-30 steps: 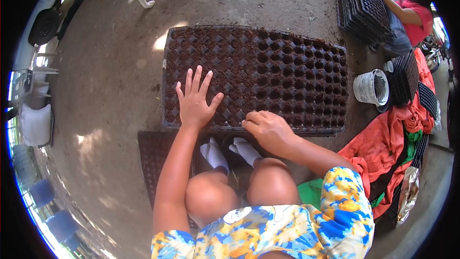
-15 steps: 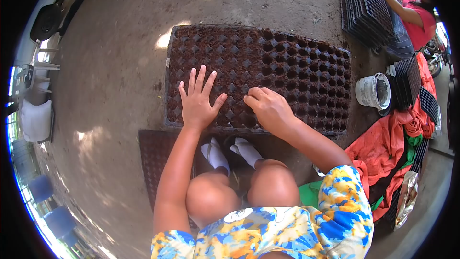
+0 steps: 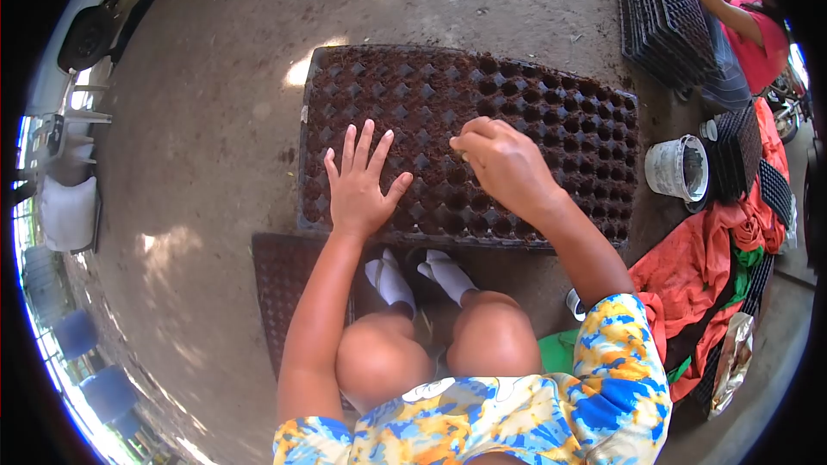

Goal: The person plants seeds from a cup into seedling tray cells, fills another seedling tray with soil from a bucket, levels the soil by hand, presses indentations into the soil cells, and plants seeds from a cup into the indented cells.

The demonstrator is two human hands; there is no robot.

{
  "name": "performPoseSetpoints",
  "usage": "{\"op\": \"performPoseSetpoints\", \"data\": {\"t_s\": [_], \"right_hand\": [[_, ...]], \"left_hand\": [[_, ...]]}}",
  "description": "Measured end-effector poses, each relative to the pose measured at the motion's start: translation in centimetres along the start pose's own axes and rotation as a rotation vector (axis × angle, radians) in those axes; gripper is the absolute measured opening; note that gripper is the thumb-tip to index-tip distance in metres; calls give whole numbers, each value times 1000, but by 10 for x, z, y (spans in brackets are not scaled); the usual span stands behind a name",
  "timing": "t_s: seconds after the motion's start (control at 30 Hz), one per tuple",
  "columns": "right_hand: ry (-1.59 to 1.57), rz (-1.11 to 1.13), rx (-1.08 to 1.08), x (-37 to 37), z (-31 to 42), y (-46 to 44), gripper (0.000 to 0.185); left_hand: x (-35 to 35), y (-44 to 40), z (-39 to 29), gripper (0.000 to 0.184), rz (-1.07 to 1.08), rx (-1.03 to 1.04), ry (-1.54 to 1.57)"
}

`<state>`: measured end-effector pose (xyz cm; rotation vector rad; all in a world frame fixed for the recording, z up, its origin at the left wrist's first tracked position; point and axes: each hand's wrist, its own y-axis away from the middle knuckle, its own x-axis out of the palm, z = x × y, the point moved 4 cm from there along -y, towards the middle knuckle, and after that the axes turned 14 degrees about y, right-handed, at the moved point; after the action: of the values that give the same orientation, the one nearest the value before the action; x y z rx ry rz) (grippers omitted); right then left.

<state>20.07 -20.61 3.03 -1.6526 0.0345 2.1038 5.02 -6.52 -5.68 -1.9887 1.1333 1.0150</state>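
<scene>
Before me lies a large black seedling tray (image 3: 594, 129) on the concrete floor. Dark brown soil fills its left cells, while many right-hand cells show deep round hollows. My left hand (image 3: 360, 185) rests flat on the left part of the tray, fingers spread, holding nothing. Over the middle, at the border between filled and hollowed cells, my right hand (image 3: 508, 162) is closed in a pinch. Something small may be at its fingertips, but I cannot make out what it is.
A second tray (image 3: 289, 293) lies left of my feet. On the right are a white bucket (image 3: 668, 168), red cloth (image 3: 698, 250) and tray stacks (image 3: 663, 21). A person in a pink shirt (image 3: 758, 43) reaches toward the far stack. White chairs (image 3: 69, 215) stand left.
My right hand has moved slightly up and right over the tray, still pinched. My left hand stays flat in the same spot. The view has shifted slightly.
</scene>
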Motion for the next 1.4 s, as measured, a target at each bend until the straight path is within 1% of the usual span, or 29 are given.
{"op": "performPoseSetpoints", "data": {"t_s": [0.17,0.3,0.4,0.43,0.53,0.57,0.67,0.77,0.87,0.9,1.03,1.13,1.17,1.3,1.4], "right_hand": [[-39,30,-23,-7,8,8,17],[67,137,-99,32,18,24,15],[73,202,-85,33,14,26,14],[69,192,-68,26,10,24,14],[63,29,-20,18,1,10,15],[122,84,-53,27,-3,9,16],[98,152,-59,35,-6,2,16],[109,12,9,19,-12,-10,15],[149,30,-31,43,-21,-14,16],[157,87,-22,43,-23,-15,15],[137,-34,51,24,-30,-33,13],[218,12,30,52,-42,-36,15],[200,112,52,46,-43,-41,18],[179,-40,100,30,-54,-58,18],[209,56,125,46,-59,-66,19]], "left_hand": [[1,-1,0,64,3,-2,-11],[0,1,-1,64,3,2,-19],[1,0,-1,64,5,0,-29],[1,2,-1,65,10,-1,-25],[1,0,0,65,-2,0,-17],[1,-1,0,65,-5,5,-14],[1,0,0,65,-1,5,-20],[0,-1,1,65,2,8,-12],[0,-1,1,65,4,6,-10],[0,-3,1,65,-1,11,-10],[0,-1,1,65,0,7,-12],[1,0,-1,65,11,2,-16],[0,-1,0,65,11,-1,-19],[0,0,0,65,-3,12,-5],[-1,-1,0,64,-7,12,5]]}}
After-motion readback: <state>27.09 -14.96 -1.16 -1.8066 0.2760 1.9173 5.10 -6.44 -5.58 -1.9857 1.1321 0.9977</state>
